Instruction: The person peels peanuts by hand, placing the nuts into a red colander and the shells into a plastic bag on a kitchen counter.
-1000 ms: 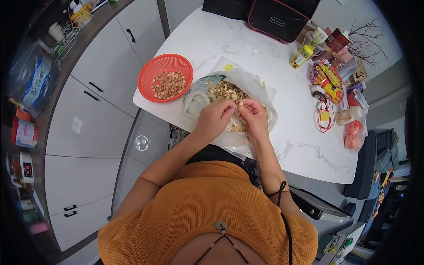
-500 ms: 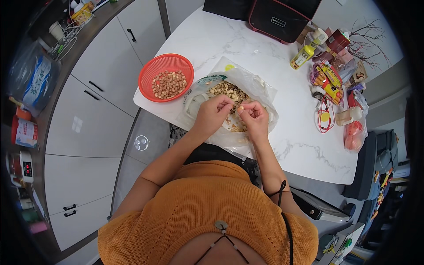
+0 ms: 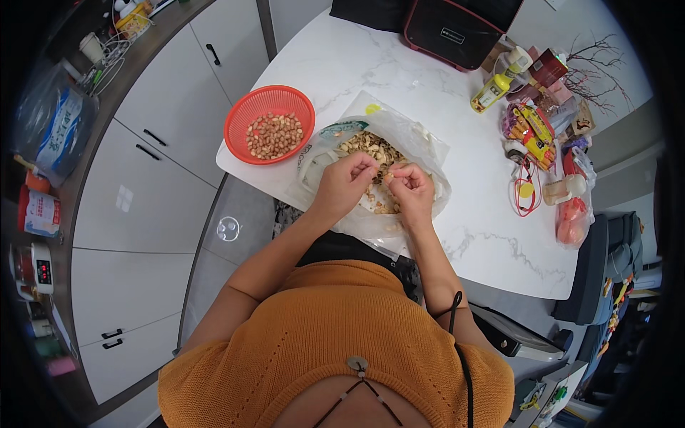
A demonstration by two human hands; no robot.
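Observation:
Both my hands are over an open white plastic bag (image 3: 424, 146), which holds a heap of peanut shells (image 3: 374, 146). My left hand (image 3: 346, 185) has its thumb and fingers pinched together; what lies between them is too small to make out. Close beside it, my right hand (image 3: 412, 191) pinches a small pale peanut (image 3: 389, 177) between thumb and forefinger. To the left of the bag stands a red plastic basket (image 3: 303, 107) with many shelled, reddish-brown peanuts (image 3: 275, 135) inside.
The white marbled table (image 3: 492, 246) carries a black appliance (image 3: 457, 36) at the back. On its right are a yellow bottle (image 3: 492, 93), snack packages (image 3: 529, 132), a red cable (image 3: 524, 192) and a bag of reddish round things (image 3: 573, 221). White cabinets (image 3: 143, 192) run along the left.
My fingers have shifted very slightly, and the pale peanut at my right fingertips shows a little less. The basket and bag appear the same.

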